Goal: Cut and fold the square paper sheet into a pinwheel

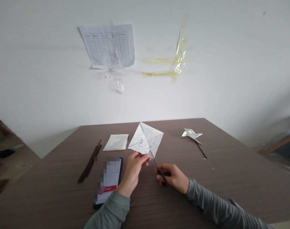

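Note:
A square sheet of printed paper (148,136), creased along its diagonals, is held up over the table by its lower edge. My left hand (134,168) pinches that edge between thumb and fingers. In my right hand (173,176) is a pair of scissors (162,174) with dark handles, the fingers closed around them. The blades point up and left and meet the paper's lower corner, along a crease. Whether the blades are parted there is too small to tell.
A paper pinwheel (192,135) on a dark stick lies at the right. Left of my hands are a stack of square papers (116,142), several dark sticks (90,163) and a phone (109,181). The wall stands behind the table (221,190), with a taped printed sheet (109,46).

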The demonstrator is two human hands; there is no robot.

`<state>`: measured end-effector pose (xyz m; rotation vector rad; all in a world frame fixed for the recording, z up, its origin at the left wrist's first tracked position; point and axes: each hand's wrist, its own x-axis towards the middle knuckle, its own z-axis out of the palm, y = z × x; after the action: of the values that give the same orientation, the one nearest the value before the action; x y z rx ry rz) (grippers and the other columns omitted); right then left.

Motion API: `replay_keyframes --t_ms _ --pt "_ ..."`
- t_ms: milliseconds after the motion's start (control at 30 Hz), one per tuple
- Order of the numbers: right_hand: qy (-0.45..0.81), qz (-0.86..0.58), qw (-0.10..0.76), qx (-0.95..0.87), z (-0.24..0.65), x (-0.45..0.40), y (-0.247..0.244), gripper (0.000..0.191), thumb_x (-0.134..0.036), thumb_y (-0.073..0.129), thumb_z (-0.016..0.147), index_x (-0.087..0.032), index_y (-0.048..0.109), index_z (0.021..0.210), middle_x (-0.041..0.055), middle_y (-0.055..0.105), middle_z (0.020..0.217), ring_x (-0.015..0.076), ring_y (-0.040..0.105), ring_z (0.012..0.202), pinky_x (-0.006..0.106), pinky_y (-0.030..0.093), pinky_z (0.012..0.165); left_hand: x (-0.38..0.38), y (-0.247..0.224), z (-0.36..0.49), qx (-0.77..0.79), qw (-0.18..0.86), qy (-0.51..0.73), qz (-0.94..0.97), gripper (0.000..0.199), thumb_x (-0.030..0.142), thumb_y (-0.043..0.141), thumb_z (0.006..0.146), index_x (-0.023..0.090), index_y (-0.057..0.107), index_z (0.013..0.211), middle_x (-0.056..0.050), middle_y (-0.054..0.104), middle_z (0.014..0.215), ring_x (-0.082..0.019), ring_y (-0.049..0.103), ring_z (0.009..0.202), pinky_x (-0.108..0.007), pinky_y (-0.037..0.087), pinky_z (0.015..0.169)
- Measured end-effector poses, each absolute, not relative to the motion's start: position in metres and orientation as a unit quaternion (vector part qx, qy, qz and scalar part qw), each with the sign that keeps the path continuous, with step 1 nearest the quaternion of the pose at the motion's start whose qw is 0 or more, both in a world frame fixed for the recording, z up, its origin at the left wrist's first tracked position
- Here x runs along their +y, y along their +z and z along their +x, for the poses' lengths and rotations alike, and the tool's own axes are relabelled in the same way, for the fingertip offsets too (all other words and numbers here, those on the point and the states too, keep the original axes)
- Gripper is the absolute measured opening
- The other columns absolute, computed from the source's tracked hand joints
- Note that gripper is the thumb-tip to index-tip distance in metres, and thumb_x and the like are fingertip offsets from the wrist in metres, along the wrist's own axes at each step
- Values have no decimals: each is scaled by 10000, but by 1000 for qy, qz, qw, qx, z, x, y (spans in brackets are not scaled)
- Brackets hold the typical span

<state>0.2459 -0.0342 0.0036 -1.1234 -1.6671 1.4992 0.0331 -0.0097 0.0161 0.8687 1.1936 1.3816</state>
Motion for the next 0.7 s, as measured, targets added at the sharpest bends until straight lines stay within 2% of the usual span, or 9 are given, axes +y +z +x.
replay_keyframes --t_ms 267,533,700 --pt "563 -426 318 -632 247 -35 5 681 -863 1078 715 -297 787 957 81 795 742 341 749 736 512 684 834 -10 17 33 502 531 575 367 313 291 1132 650 202 859 778 -63 904 809 -248 880 769 -284 613 653" --pt "573 -415 338 -620 245 -32 -3 698 -881 1060 714 -294 784 972 77 792 740 310 709 699 493 652 779 -13 19 36 501 540 563 375 305 265 1115 682 214 822 751 -26 867 749 -230 876 759 -258 622 643" --pt "566 -415 346 -623 245 -34 -1 652 -860 1079 732 -310 806 953 89 804 747 344 749 712 507 669 766 -13 20 37 506 540 563 369 276 219 1083 704 218 809 740 -16 864 744 -220 873 738 -247 612 621"
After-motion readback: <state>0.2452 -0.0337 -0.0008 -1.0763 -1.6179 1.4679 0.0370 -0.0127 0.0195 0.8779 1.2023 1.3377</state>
